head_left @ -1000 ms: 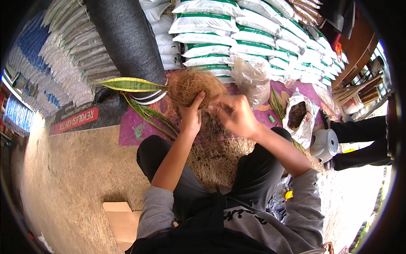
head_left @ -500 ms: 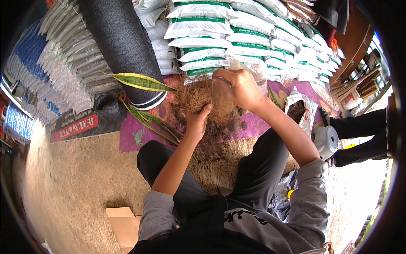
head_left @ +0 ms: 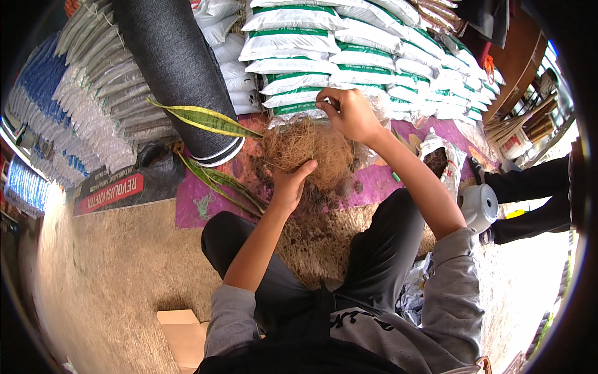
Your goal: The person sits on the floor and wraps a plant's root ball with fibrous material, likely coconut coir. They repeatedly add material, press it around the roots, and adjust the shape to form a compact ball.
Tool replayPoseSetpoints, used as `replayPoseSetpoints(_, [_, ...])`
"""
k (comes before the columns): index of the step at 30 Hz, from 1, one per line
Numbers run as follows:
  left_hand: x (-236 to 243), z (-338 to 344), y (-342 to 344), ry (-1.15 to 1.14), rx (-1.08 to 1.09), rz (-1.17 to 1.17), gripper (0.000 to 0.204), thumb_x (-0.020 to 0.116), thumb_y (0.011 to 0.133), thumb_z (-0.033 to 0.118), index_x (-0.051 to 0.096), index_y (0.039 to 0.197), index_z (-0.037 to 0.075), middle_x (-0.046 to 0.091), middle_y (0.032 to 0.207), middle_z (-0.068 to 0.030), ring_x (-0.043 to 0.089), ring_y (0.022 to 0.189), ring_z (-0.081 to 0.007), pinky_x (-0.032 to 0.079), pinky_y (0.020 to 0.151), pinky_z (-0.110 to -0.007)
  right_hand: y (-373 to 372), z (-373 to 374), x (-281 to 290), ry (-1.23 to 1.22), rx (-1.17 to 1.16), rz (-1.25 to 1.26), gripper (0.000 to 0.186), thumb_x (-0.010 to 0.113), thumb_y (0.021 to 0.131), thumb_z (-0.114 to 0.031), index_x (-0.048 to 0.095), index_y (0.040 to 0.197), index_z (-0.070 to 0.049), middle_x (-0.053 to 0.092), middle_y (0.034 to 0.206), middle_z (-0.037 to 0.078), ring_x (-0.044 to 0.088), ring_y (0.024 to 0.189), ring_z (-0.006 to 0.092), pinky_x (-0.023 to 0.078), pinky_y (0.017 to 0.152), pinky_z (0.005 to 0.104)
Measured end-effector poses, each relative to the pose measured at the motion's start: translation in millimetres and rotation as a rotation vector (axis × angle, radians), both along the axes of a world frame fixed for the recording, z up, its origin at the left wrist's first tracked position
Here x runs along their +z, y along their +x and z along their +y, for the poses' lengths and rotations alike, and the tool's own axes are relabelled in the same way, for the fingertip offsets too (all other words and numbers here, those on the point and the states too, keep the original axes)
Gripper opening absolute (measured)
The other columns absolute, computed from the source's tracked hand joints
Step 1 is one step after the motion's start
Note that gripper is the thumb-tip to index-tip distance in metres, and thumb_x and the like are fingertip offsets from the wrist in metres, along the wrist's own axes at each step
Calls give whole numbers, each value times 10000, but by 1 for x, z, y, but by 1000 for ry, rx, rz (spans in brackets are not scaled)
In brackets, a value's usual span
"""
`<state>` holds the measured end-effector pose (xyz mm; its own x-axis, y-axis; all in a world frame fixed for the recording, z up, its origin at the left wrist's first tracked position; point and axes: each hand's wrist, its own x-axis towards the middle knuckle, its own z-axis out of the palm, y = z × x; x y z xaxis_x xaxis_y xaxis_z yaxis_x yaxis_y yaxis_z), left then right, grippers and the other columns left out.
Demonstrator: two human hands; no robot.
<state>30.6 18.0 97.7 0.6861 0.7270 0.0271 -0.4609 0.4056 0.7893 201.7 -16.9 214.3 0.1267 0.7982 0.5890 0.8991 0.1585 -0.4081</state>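
Note:
A shaggy ball of brown coconut fibre (head_left: 314, 149) sits in front of me, with a yellow-edged snake plant leaf (head_left: 208, 119) sticking out to its left. My left hand (head_left: 290, 188) grips the ball from its near side, thumb pressed on the fibre and the other fingers hidden beneath. Just above the ball's upper right, my right hand (head_left: 354, 116) is closed in a pinch; whatever thin thing it may hold is too small to make out. More snake plant leaves (head_left: 227, 187) lie on the purple sheet (head_left: 193, 202), left of my left hand.
Stacked white-and-green sacks (head_left: 289, 43) rise behind the ball. A dark rolled mesh (head_left: 177, 75) leans at the left. To the right are an opened bag of dark soil (head_left: 436, 162), a grey container (head_left: 478, 207) and another person's legs (head_left: 529, 193). Cardboard (head_left: 182, 333) lies lower left.
My right hand has lifted slightly up and off the fibre, uncovering more of the ball's right side. My left hand keeps its hold almost unmoved.

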Motion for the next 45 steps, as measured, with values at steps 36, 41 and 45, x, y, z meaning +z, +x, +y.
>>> replayPoseSetpoints(36, [-2, 10, -8, -189, 83, -72, 477, 701, 755, 41, 461, 1166, 48, 543, 1054, -44, 545, 963, -162, 479, 816, -325, -13, -10, -92, -335, 210, 1282, 402, 563, 882, -233, 519, 1224, -28, 617, 1084, 105, 609, 914, 158, 482, 809, 289])
replayPoseSetpoints(41, [-5, 18, -1, -152, 176, -176, 554, 700, 754, 41, 404, 1220, 83, 500, 1124, -47, 510, 1022, -156, 468, 854, -332, -27, -1, -143, -443, 90, 1561, 285, 513, 878, -230, 556, 1115, -78, 611, 857, 54, 558, 691, 133, 434, 602, 266])
replayPoseSetpoints(45, [0, 18, -3, -154, 209, -178, 637, 708, 756, 85, 339, 1275, 111, 457, 1183, -43, 478, 1077, -164, 453, 886, -354, -24, 2, -173, -485, 182, 1612, 186, 529, 839, -130, 566, 1004, -53, 474, 616, -16, 408, 495, 86, 301, 433, 268])
